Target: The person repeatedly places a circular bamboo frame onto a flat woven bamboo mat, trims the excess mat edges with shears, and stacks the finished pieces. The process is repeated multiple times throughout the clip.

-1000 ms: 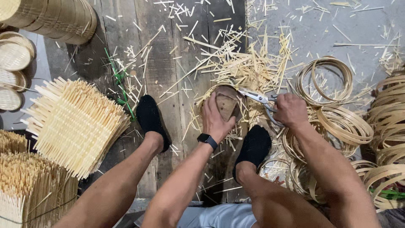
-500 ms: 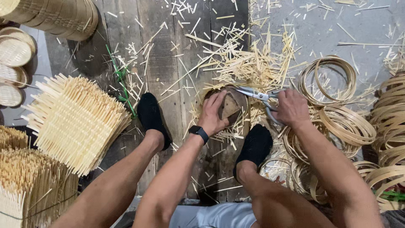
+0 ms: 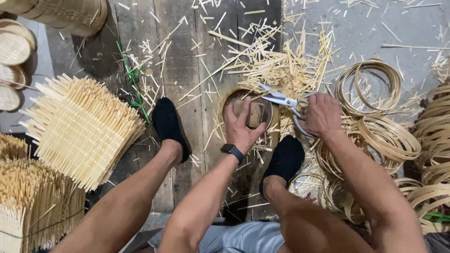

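**Two hands trimming a small bamboo hoop over a plank floor**

Two bare hands meet near the middle of the head view, seen from above between the person's knees. The left hand (image 3: 241, 124), a dark watch (image 3: 232, 152) on its wrist, is curled around the near rim of a small round bamboo hoop (image 3: 253, 100), fingers spread over its woven middle. The right hand (image 3: 321, 115) is closed through the handles of metal scissors (image 3: 280, 99); the blades point left and lie on the hoop's far rim, slightly parted. The hoop sits over the dark wooden planks (image 3: 183, 70), just past the person's feet in black shoes (image 3: 169, 126).

No packages, labels or signs can be made out. Stock is sorted by shape instead: pale square woven mats (image 3: 82, 126) fanned in a stack at the left edge, tied bundles of thin sticks (image 3: 28, 201) in the lower left corner, round woven lids (image 3: 14, 47) and a stack of baskets (image 3: 70, 14) in the upper left corner.

Loose bamboo rings (image 3: 375, 84) lie heaped along the right edge, from the grey floor (image 3: 375, 33) down to the lower right corner. Pale offcuts (image 3: 286, 65) are thick just beyond the hoop and thin out toward the top edge. The barest floor is the strip of planks between the mats and the left shoe, and the grey patch at the upper right.
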